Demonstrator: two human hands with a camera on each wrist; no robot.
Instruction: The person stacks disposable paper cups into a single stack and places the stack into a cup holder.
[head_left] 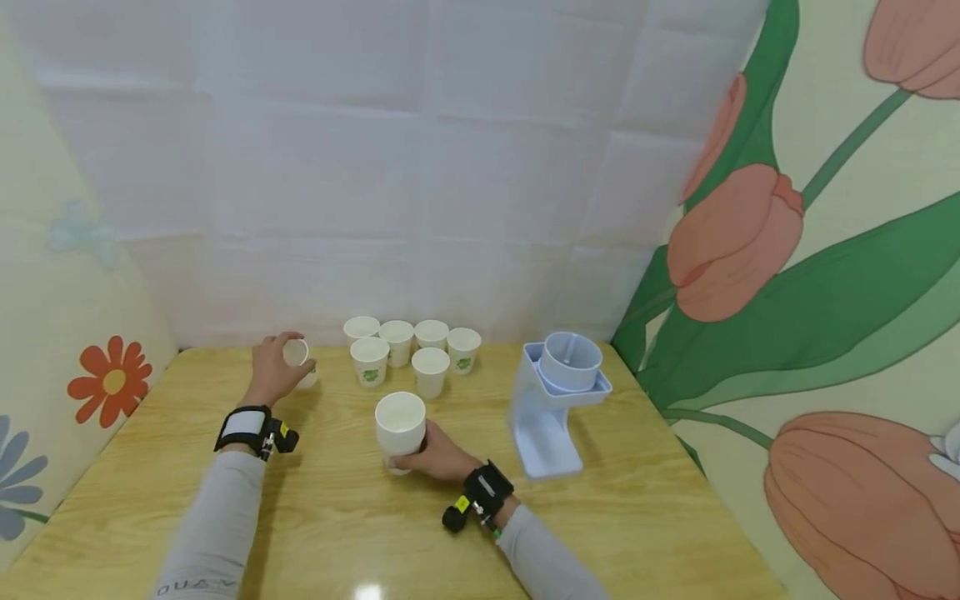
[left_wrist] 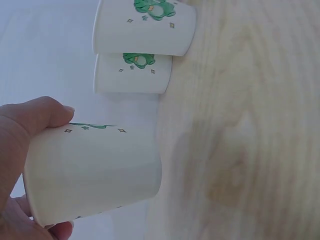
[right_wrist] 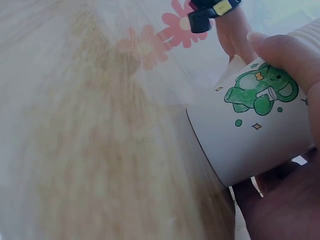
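My left hand (head_left: 272,372) grips a white paper cup (left_wrist: 95,170) by its rim end, thumb on one side and fingers on the other. That cup leans a little in the left wrist view; I cannot tell whether its base touches the table. Nearer the front, my right hand (head_left: 444,454) is wrapped round the lower part of a stack of nested paper cups (head_left: 401,421). A green cartoon animal is printed on the stack's outer cup (right_wrist: 260,125) in the right wrist view. Several more paper cups (head_left: 370,363) stand upright between and behind the hands.
A pale blue stand (head_left: 542,446) with a round cup-like holder (head_left: 572,367) on top is to the right of the right hand. The wooden table (head_left: 337,533) meets a white cloth backdrop (head_left: 337,192) behind the cups. Flower-printed panels (head_left: 825,350) flank both sides.
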